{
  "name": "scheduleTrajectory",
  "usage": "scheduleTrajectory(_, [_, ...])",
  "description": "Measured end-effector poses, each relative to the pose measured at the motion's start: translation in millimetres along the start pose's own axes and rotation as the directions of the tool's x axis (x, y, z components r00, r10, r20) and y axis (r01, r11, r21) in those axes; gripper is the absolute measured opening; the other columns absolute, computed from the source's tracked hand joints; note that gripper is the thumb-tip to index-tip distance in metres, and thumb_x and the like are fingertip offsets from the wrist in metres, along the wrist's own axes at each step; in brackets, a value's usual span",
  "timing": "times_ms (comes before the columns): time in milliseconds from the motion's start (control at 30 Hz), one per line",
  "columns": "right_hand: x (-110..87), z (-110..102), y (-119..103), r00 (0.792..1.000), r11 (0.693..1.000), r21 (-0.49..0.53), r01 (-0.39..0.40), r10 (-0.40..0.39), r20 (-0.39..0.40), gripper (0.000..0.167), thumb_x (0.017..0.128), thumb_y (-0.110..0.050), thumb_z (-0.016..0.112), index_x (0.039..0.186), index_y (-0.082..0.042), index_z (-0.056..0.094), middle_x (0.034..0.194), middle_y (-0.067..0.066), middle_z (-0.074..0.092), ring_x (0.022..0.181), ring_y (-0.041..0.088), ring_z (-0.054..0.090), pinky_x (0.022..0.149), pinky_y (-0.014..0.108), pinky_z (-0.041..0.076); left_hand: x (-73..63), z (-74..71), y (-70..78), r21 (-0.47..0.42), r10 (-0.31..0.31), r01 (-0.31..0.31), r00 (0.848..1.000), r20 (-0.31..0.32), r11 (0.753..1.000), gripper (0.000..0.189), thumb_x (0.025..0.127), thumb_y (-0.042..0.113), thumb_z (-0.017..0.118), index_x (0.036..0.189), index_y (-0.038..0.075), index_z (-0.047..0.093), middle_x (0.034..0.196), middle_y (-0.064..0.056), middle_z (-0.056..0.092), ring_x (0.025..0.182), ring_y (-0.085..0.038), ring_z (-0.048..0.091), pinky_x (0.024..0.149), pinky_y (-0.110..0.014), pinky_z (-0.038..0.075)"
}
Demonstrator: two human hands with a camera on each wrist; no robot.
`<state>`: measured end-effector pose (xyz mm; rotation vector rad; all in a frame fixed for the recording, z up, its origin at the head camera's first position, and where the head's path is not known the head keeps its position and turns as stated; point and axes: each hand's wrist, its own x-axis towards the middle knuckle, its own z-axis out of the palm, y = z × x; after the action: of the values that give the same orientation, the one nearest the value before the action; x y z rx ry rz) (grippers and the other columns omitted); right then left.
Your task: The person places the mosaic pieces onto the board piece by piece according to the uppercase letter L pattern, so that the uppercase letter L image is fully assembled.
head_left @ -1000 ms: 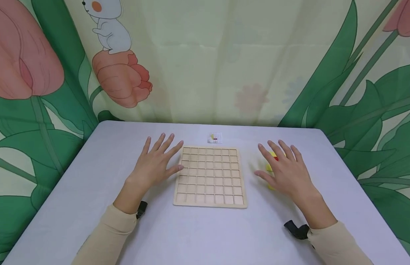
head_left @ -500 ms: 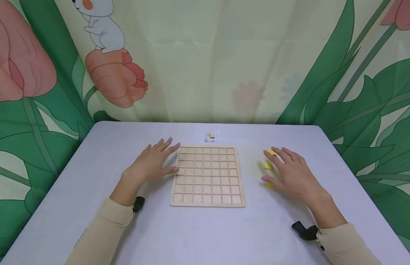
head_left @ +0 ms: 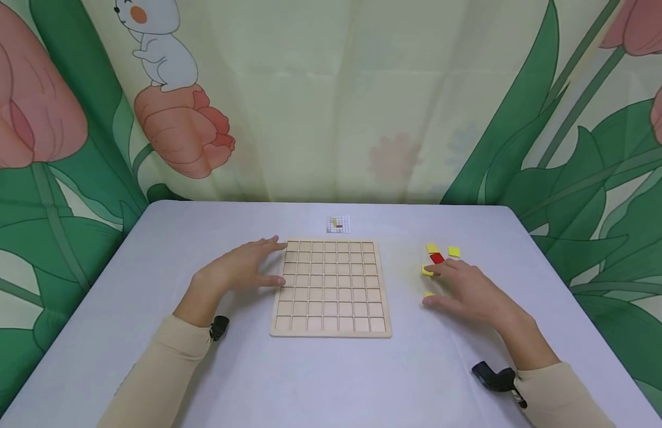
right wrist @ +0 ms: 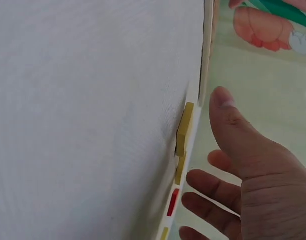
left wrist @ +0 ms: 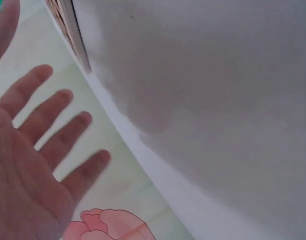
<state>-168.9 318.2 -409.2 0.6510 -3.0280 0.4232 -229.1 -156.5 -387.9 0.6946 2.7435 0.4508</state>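
Observation:
A square wooden grid board (head_left: 331,291) lies in the middle of the white table. My left hand (head_left: 234,267) is at its left edge, thumb and fingertips right at the rim, fingers extended. Right of the board lie several small square yellow tiles (head_left: 454,251) and a red tile (head_left: 436,258). Over the nearer ones hovers my right hand (head_left: 467,291), its fingers relaxed and slightly bent, holding nothing; it partly hides two yellow tiles. In the right wrist view, the thumb and fingers are apart beside a yellow tile (right wrist: 184,129).
A small card (head_left: 338,224) printed with a grid and yellow and red marks lies behind the board. The white table (head_left: 331,380) ends at a floral curtain (head_left: 309,119). Black wrist cameras (head_left: 493,377) stick out near the sleeves.
My right hand has come down toward the tiles, its fingers drawing closer together, and more tiles show behind it. My left hand has lowered to the board's left edge, fingers less spread.

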Motion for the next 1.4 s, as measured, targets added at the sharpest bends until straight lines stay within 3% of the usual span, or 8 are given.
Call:
scheduleTrajectory(200, [-6.1, 1.3, 3.6, 0.999, 0.996, 0.091, -0.027, 0.025, 0.028, 0.069, 0.079, -0.041, 0.089, 0.135, -0.010, 0.064, 0.110, -0.002, 0.068, 0.104, 0.019, 0.062, 0.094, 0.047, 0.055, 9.0, -0.4, -5.6, -0.056, 0.049, -0.049, 0.999, -0.003, 0.997, 0.094, 0.079, 0.050, 0.087, 0.155, 0.016, 0.044, 0.168, -0.012, 0.030, 0.153, -0.035, 0.031, 0.123, -0.054, 0.028])
scheduleTrajectory(333, [-8.3, 4.7, 5.3, 0.999, 0.990, 0.135, -0.029, 0.024, 0.041, 0.067, 0.079, -0.039, 0.090, 0.135, -0.012, 0.065, 0.108, -0.005, 0.066, 0.102, 0.016, 0.060, 0.093, 0.045, 0.056, 12.3, -2.2, -9.2, -0.070, 0.041, -0.040, 0.999, 0.024, 0.997, 0.100, 0.073, 0.049, 0.091, 0.157, 0.022, 0.043, 0.169, -0.008, 0.026, 0.153, -0.034, 0.030, 0.123, -0.055, 0.028])
scheduleTrajectory(567, [-6.9, 9.3, 5.6, 0.997, 0.984, 0.170, -0.059, 0.048, 0.069, 0.053, 0.082, -0.034, 0.088, 0.128, -0.015, 0.069, 0.103, -0.008, 0.067, 0.097, 0.014, 0.059, 0.087, 0.037, 0.057, 16.1, -2.6, -11.3, -0.062, 0.031, -0.027, 0.997, 0.072, 0.998, 0.096, 0.073, 0.048, 0.092, 0.154, 0.025, 0.047, 0.169, -0.006, 0.027, 0.153, -0.034, 0.031, 0.122, -0.055, 0.030])
scheduleTrajectory(833, [-6.3, 5.8, 3.6, 0.991, 0.984, 0.155, -0.091, 0.074, 0.114, 0.034, 0.087, -0.029, 0.084, 0.118, -0.019, 0.074, 0.113, -0.004, 0.070, 0.106, 0.020, 0.064, 0.094, 0.046, 0.058, 22.5, 2.0, -9.0, -0.054, 0.044, -0.040, 0.996, 0.080, 0.998, 0.088, 0.071, 0.049, 0.093, 0.147, 0.025, 0.056, 0.165, -0.002, 0.036, 0.152, -0.032, 0.034, 0.122, -0.053, 0.031])
scheduleTrajectory(1033, [-7.1, 2.8, 1.8, 0.994, 0.985, 0.151, -0.086, 0.075, 0.082, 0.028, 0.088, -0.027, 0.083, 0.113, -0.017, 0.075, 0.113, 0.000, 0.069, 0.107, 0.023, 0.063, 0.095, 0.049, 0.057, 27.6, 8.6, -9.5, -0.071, 0.065, -0.060, 0.995, 0.081, 0.996, 0.083, 0.072, 0.049, 0.092, 0.145, 0.028, 0.058, 0.167, 0.000, 0.033, 0.154, -0.029, 0.031, 0.124, -0.051, 0.029])
scheduleTrajectory(1200, [-4.2, 2.7, 1.9, 0.998, 0.980, 0.191, -0.049, 0.042, 0.037, 0.027, 0.089, -0.022, 0.083, 0.113, -0.017, 0.072, 0.107, -0.005, 0.067, 0.099, 0.016, 0.061, 0.088, 0.042, 0.058, 26.0, 7.8, -7.2, -0.078, 0.056, -0.050, 0.995, 0.077, 0.996, 0.078, 0.072, 0.045, 0.093, 0.140, 0.024, 0.061, 0.165, -0.001, 0.035, 0.152, -0.030, 0.034, 0.123, -0.051, 0.031])
scheduleTrajectory(1400, [12.4, -1.1, 0.5, 0.994, 0.963, 0.249, 0.103, -0.089, -0.069, 0.026, 0.090, -0.013, 0.079, 0.115, -0.011, 0.071, 0.102, -0.007, 0.069, 0.091, 0.011, 0.064, 0.080, 0.037, 0.060, 22.2, 6.7, -8.5, -0.093, 0.046, -0.040, 0.997, 0.066, 0.995, 0.066, 0.072, 0.039, 0.095, 0.128, 0.023, 0.063, 0.165, -0.003, 0.037, 0.153, -0.030, 0.033, 0.123, -0.050, 0.030])
